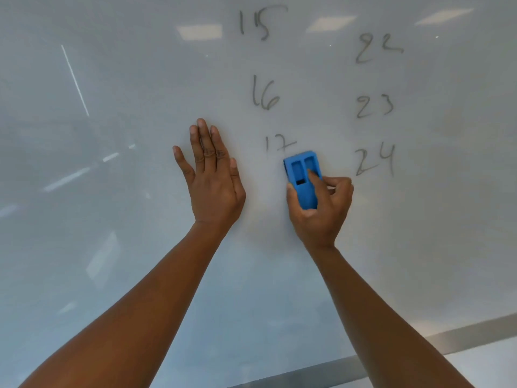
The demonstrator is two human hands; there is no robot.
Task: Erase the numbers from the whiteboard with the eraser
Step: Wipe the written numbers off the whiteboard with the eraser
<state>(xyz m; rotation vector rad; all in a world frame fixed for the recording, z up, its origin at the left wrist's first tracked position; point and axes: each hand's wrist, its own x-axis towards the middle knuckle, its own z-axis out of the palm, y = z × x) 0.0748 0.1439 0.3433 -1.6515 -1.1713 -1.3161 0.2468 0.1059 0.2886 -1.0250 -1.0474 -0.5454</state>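
A glossy whiteboard (112, 191) fills the view. Black handwritten numbers stand in two columns: 15 (260, 22), 16 (265, 93) and a half-wiped, faint 17 (279, 145) in the middle, then 22 (377, 49), 23 (375, 106) and 24 (375, 159) on the right. My right hand (321, 211) grips a blue eraser (303, 177), pressed to the board just below the 17. My left hand (214, 177) lies flat on the board left of the eraser, fingers apart, holding nothing.
A metal frame edge (363, 359) runs along the board's bottom at the lower right. Ceiling lights reflect across the board's upper and left areas. The board left of my hands carries no writing.
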